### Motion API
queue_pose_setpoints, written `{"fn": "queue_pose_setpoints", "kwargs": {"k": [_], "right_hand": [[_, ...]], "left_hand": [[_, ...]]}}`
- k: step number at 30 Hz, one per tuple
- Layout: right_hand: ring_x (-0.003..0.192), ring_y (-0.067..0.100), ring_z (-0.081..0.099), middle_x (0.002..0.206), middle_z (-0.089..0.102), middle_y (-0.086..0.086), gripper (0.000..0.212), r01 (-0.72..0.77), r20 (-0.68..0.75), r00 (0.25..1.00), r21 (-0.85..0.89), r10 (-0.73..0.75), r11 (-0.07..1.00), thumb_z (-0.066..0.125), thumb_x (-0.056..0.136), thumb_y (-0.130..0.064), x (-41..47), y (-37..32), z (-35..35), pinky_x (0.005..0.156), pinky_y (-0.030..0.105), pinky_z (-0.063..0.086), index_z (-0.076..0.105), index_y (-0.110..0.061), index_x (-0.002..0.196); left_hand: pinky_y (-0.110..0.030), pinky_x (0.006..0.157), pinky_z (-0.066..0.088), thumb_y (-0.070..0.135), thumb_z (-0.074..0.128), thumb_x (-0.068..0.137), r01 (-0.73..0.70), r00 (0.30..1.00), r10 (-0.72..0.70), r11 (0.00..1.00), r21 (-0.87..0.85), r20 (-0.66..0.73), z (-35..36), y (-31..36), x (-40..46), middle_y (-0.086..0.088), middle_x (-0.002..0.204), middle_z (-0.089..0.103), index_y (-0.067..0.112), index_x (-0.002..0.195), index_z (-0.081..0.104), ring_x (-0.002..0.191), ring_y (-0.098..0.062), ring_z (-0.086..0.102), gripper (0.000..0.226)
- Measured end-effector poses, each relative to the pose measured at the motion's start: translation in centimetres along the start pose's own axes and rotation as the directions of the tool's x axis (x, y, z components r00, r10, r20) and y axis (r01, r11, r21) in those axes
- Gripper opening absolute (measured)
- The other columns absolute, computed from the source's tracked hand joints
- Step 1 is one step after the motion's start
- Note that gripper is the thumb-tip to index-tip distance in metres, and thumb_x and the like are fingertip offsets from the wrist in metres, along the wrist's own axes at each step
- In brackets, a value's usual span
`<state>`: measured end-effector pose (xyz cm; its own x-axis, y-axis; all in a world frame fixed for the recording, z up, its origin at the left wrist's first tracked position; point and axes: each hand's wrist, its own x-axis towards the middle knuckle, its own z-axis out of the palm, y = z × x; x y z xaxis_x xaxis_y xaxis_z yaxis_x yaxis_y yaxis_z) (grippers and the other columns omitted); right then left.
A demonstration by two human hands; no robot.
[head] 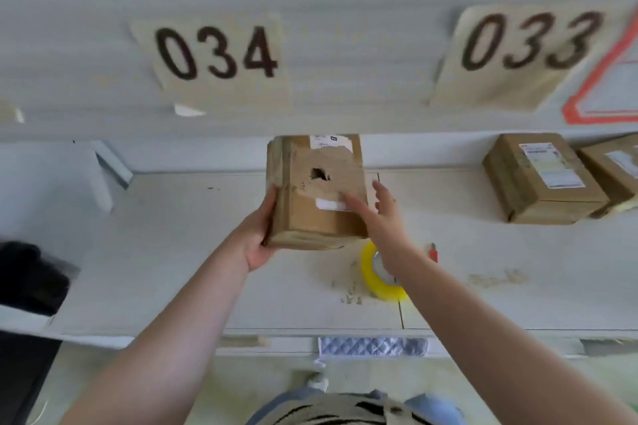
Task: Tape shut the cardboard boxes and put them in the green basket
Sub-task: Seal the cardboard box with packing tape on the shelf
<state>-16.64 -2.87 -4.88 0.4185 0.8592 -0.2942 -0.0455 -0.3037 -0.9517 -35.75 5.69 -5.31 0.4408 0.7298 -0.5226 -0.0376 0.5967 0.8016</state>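
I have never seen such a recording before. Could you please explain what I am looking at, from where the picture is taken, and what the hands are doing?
There is no machine here: a camera worn on a person's head looks down at their bare arms. The left hand grips a worn cardboard box with a hole in its top, by its left edge. The right hand is open at the box's right side. On the white table lie a yellow tape roll, partly behind the right wrist, and two more boxes at the right.

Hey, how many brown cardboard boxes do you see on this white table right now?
3. One torn brown cardboard box at centre, gripped by the left hand; one labelled box at the right; a third beside it, cut off by the frame edge. More may lie beyond view.
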Motion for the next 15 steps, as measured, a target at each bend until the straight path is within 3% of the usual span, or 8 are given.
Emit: {"fn": "queue_pose_setpoints", "kwargs": {"k": [2,5,8,10,12,15], "right_hand": [[0.119,0.014,0.056,0.132,0.058,-0.006,0.06,-0.121,0.143,0.985,0.157,0.099,0.98,0.068,0.089,-0.039,-0.5,0.8,1.2,0.083,0.019,0.049,0.046,-0.021,0.142],[0.097,0.014,0.068,0.107,0.072,-0.003,0.032,-0.308,0.261,0.936,0.277,0.237,0.91,0.068,0.09,-0.027,-1.4,2.5,3.3,0.069,0.021,0.054,0.062,-0.017,0.12],[0.099,0.014,0.066,0.109,0.07,-0.002,0.031,-0.357,0.207,0.928,0.253,0.31,0.899,0.067,0.091,-0.026,-2.1,5.1,4.9,0.085,0.029,0.055,0.06,-0.018,0.12],[0.105,0.018,0.064,0.113,0.068,-0.001,0.035,-0.355,0.16,0.93,0.154,0.331,0.922,0.065,0.093,-0.029,-2.4,6.6,5.5,0.096,0.036,0.051,0.057,-0.02,0.126],[0.106,0.016,0.062,0.114,0.066,-0.004,0.038,-0.349,0.129,0.932,0.059,0.34,0.935,0.063,0.094,-0.033,-2.6,7.6,5.9,0.097,0.036,0.05,0.054,-0.023,0.129],[0.104,0.013,0.061,0.113,0.065,-0.007,0.039,-0.325,0.095,0.94,-0.047,0.328,0.944,0.062,0.094,-0.035,-2.6,8.0,5.8,0.094,0.034,0.05,0.051,-0.025,0.131]], "left_hand": [[-0.037,0.093,0.049,0.073,0.039,0.08,0.055,0.995,-0.052,0.998,-0.026,0.087,-2.8,-1.4,0.0,-0.005,0.128,0.066,0.024,0.13,0.061,0.119,-0.02,0.062,0.074],[-0.038,0.093,0.049,0.072,0.039,0.082,0.109,0.994,-0.111,0.992,0.062,0.023,-5.4,-3.2,0.0,-0.005,0.12,0.07,0.021,0.122,0.066,0.111,-0.02,0.066,0.071],[-0.028,0.078,0.051,0.057,0.044,0.093,0.107,0.984,-0.077,0.977,0.185,-0.16,-6.8,-4.6,0.4,-0.004,0.108,0.074,0.009,0.123,0.064,0.096,-0.016,0.069,0.06],[-0.028,0.08,0.05,0.064,0.042,0.089,0.146,0.981,-0.121,0.975,0.166,-0.149,-6.5,-5.1,0.2,-0.002,0.108,0.074,0.015,0.121,0.062,0.101,-0.016,0.067,0.063],[-0.032,0.087,0.052,0.074,0.046,0.077,0.215,0.976,-0.202,0.956,0.199,-0.086,-5.3,-5.4,0.1,-0.002,0.112,0.073,0.024,0.117,0.064,0.104,-0.018,0.068,0.066],[-0.03,0.082,0.053,0.06,0.057,0.086,0.217,0.973,-0.18,0.928,0.304,-0.146,-3.5,-7.1,0.3,-0.001,0.115,0.07,0.025,0.117,0.06,0.1,-0.016,0.067,0.047]]}}
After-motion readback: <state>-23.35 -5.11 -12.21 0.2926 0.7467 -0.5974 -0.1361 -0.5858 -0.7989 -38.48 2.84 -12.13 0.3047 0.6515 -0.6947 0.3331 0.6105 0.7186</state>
